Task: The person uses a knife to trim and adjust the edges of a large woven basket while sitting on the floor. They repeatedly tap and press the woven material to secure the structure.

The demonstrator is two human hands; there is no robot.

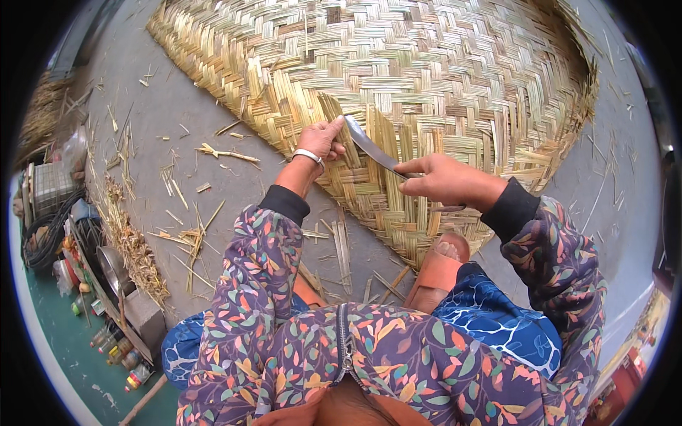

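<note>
A large woven mat (455,78) of flat, yellow-green split strips lies before me, its corner pointing toward my feet. My right hand (444,179) is closed around the handle of a curved knife (375,150). The blade slants up and left over the mat, its tip close to my left thumb. My left hand (323,140), with a white bangle at the wrist, is closed at the mat's left edge, thumb and fingers pinching a flat strip (332,108). The curled fingers partly hide where it grips. Several loose strip ends (383,135) stand up beside the blade.
Cut strips (342,248) and scraps litter the grey floor (234,192). My sandaled foot (437,273) is beside the mat's near corner. At the left are a coil of black cable (46,238), a metal pan (114,270), several bottles (131,360) and dried stalks (131,245).
</note>
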